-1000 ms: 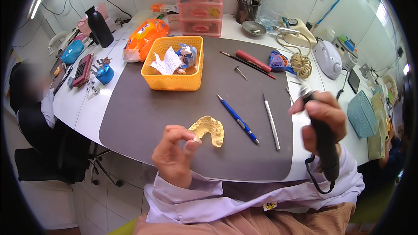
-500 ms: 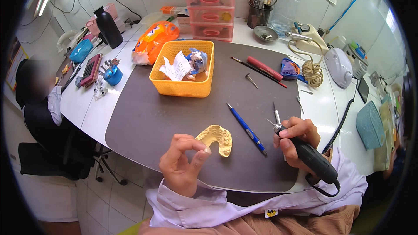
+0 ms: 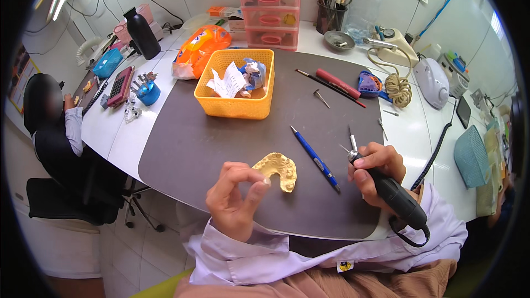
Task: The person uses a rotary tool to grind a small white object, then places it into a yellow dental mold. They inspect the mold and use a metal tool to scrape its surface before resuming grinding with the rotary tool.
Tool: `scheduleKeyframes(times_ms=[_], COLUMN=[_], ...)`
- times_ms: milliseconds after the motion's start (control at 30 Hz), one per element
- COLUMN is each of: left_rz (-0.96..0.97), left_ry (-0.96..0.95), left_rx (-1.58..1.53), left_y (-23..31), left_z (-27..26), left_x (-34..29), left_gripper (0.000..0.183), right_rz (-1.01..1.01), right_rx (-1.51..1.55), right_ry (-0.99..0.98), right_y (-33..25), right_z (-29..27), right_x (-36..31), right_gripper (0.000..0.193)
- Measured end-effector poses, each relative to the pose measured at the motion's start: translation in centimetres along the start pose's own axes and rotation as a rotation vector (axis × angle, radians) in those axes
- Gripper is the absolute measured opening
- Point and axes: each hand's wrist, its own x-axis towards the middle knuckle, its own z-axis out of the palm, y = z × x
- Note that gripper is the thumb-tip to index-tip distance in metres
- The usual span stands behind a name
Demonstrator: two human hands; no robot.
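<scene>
Between the thumb and forefinger of my left hand (image 3: 234,204) is a small whitish tooth-like piece, likely a dental crown (image 3: 267,181). Just beyond those fingers a yellow horseshoe-shaped dental cast (image 3: 287,170) lies on the dark mat, its left end partly covered by the hand. My right hand (image 3: 381,166) is wrapped around a black rotary handpiece (image 3: 395,196) with a thin bur at its metal tip, pointing up and left. Left of the handpiece a blue pen (image 3: 316,159) lies slanted on the mat.
A yellow basket (image 3: 232,109) holding crumpled paper stands at the back of the mat (image 3: 182,143). Brushes, a pink tool (image 3: 338,83) and a nail-like bur (image 3: 321,98) lie further right. The handpiece's coiled cord (image 3: 433,157) runs along the right. Another person (image 3: 52,127) sits at far left.
The whole view has shifted slightly. My left fingertips have risen a little in the picture with the small piece still pinched. The right hand keeps its hold on the handpiece.
</scene>
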Motion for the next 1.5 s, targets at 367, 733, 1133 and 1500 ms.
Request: scheduleKeyframes(times_ms=[367,733,1133,1500], left_rz=[-0.008,0.025,0.013,0.07], left_ry=[-0.01,-0.024,-0.106,-0.193], left_rx=[-0.022,-0.019,0.089,0.069], left_y=[0.0,0.0,0.6,0.2], left_z=[-0.1,-0.1,0.0,0.7], left_x=[-0.1,-0.1,-0.2,-0.3], left_gripper=[0.01,0.01,0.011,0.013], right_rz=[-0.017,0.013,0.222,0.099], right_rx=[-0.021,-0.014,0.18,0.118], right_ry=[-0.003,-0.02,0.015,-0.278], right_y=[-0.1,-0.1,-2.5,-4.0], right_z=[0.1,0.1,0.7,1.7], right_x=[0.4,0.2,0.0,0.3], right_gripper=[0.017,0.017,0.024,0.032])
